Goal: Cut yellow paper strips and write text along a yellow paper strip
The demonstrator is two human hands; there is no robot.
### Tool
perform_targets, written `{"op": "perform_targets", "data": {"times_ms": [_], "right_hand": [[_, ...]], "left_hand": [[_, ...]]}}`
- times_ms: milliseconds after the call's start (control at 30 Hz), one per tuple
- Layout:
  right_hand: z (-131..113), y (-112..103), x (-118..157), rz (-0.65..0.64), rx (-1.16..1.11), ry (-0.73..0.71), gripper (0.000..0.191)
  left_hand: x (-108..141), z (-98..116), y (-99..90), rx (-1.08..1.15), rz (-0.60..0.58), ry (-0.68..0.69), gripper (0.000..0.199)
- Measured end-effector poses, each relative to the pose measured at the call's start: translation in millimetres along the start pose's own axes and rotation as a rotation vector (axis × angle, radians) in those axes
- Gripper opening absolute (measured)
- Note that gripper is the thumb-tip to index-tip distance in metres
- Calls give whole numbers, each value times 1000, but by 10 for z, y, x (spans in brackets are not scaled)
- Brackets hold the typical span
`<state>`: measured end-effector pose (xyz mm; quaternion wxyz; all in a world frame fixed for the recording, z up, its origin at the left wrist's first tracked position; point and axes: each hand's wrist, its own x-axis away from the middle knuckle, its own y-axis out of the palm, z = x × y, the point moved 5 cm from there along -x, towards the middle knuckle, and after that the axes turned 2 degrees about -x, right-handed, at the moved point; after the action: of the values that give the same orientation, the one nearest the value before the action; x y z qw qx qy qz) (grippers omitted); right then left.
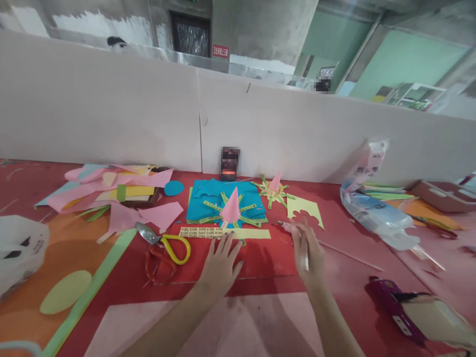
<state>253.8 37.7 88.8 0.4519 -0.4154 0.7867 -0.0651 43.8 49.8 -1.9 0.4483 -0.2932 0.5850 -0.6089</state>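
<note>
My left hand [220, 265] lies flat with its fingers spread, the fingertips on the lower edge of a pale yellow paper strip [249, 233]. Rows of small handwriting cover the strip's left part. In my right hand [310, 253], closed, is a pen [287, 226] with a pale barrel, its tip pointing left and held to the right of the strip. Just behind the strip stands a pink paper cone [231, 208] with green written strips fanning out around it, over blue paper sheets [201, 198]. Scissors [174, 248] with yellow and red handles lie left of my left hand.
A second pink cone [275, 182] and a scalloped yellow scrap [307, 210] lie at the back. Paper scraps [145, 178] pile up left, near a white plastic bag [22, 253]. At right are a clear plastic bag [379, 213] and a purple device [394, 307]. A white partition [148, 109] closes off the back.
</note>
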Motion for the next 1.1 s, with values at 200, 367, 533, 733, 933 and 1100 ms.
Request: {"op": "perform_targets", "data": {"times_ms": [200, 367, 533, 733, 933, 1100], "right_hand": [[-324, 708, 14, -293, -514, 303, 36], [-257, 1181, 126, -341, -703, 419, 31], [-144, 1424, 228, -323, -818, 515, 29], [-56, 1561, 252, -450, -804, 483, 30], [-51, 1558, 220, -478, -696, 453, 30], [-107, 1514, 189, -478, -646, 430, 29]], "left_hand": [[-27, 55, -2, -19, -11, -35, 50], [-28, 99, -3, -51, 12, -38, 50], [23, 109, 46, -85, 79, -51, 50], [54, 61, 58, -103, 189, -97, 53], [57, 56, -14, -108, 191, -103, 51], [59, 73, -47, -109, 208, -82, 47]]}}
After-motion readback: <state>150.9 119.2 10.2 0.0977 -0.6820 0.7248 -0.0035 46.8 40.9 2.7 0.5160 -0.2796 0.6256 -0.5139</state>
